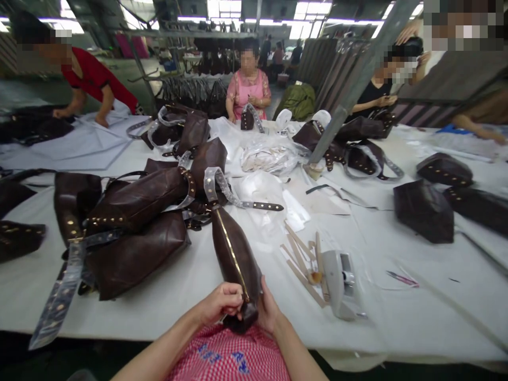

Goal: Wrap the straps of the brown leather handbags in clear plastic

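A dark brown leather handbag (237,248) lies on the table's near side, its gold zipper (230,242) facing up and running lengthwise. My left hand (227,302) is closed in a pinch at the zipper's near end, on the zipper pull, which the fingers mostly hide. Wrapped round the bag's right side near the same end is my right hand (270,306); its fingertips are partly hidden behind the leather. A studded strap (226,190) in clear plastic wrap extends from the bag's far end.
Several brown bags (138,248) are piled at left, more (424,211) at right. A grey tape dispenser (342,286), tan strips (304,259) and snips (402,278) lie right of my hands. A slanted metal post (357,84) rises from the table. Co-workers stand around it.
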`<act>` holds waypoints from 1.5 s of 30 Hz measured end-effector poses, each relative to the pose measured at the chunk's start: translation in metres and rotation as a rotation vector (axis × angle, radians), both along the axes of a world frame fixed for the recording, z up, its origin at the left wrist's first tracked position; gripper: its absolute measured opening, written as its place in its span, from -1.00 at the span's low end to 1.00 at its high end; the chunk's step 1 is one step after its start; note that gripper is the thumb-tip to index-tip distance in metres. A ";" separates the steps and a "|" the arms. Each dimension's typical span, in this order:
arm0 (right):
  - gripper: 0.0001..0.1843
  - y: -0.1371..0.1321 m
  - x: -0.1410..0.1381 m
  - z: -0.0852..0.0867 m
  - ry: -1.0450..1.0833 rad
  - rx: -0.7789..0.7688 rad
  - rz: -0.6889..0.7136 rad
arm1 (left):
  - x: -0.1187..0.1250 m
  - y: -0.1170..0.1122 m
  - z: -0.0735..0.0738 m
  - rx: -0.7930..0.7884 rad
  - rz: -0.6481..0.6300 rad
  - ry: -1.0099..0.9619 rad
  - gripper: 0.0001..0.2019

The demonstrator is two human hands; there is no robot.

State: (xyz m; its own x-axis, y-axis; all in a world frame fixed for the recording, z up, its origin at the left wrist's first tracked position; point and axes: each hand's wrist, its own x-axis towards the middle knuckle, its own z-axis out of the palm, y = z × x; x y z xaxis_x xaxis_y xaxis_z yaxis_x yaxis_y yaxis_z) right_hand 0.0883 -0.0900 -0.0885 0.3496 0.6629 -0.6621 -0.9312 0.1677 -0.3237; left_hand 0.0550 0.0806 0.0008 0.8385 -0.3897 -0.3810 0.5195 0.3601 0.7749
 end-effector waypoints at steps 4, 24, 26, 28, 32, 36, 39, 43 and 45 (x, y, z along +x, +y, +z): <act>-0.46 0.013 0.021 0.009 -0.026 0.006 -0.116 | -0.014 -0.011 -0.003 0.102 0.017 -0.006 -0.50; -0.54 -0.051 0.116 -0.026 -1.092 -0.879 0.286 | -0.011 -0.063 -0.053 0.878 -0.486 -0.079 -0.87; -0.63 -0.054 0.134 -0.026 -1.172 -0.997 0.338 | -0.015 -0.057 -0.052 0.855 -0.375 -0.047 -0.86; -0.71 -0.049 0.148 -0.027 -1.247 -1.034 0.371 | -0.019 -0.053 -0.051 0.813 -0.314 0.007 -0.85; -0.68 -0.026 0.158 -0.035 -1.307 -1.137 0.472 | -0.029 -0.048 -0.051 0.776 -0.256 0.109 -0.90; -0.68 -0.018 0.159 -0.045 -1.256 -1.235 0.532 | -0.032 -0.048 -0.056 0.782 -0.197 0.164 -0.89; -0.83 -0.031 0.158 -0.049 -1.214 -1.249 0.536 | -0.028 -0.051 -0.055 0.722 -0.177 0.209 -0.86; -0.86 -0.069 0.146 -0.053 -1.131 -1.215 0.479 | -0.022 -0.056 -0.050 0.679 -0.160 0.173 -0.81; -0.79 -0.091 0.135 -0.055 -1.063 -1.193 0.436 | -0.020 -0.058 -0.048 0.650 -0.157 0.163 -0.77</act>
State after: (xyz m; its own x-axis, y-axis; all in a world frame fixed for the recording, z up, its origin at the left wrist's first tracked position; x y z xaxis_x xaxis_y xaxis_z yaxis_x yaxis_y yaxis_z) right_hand 0.2238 -0.1813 -0.1433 0.8854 0.1526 -0.4390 -0.1315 -0.8237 -0.5516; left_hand 0.0345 0.0231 -0.0473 0.7032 -0.1512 -0.6947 0.6555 -0.2405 0.7159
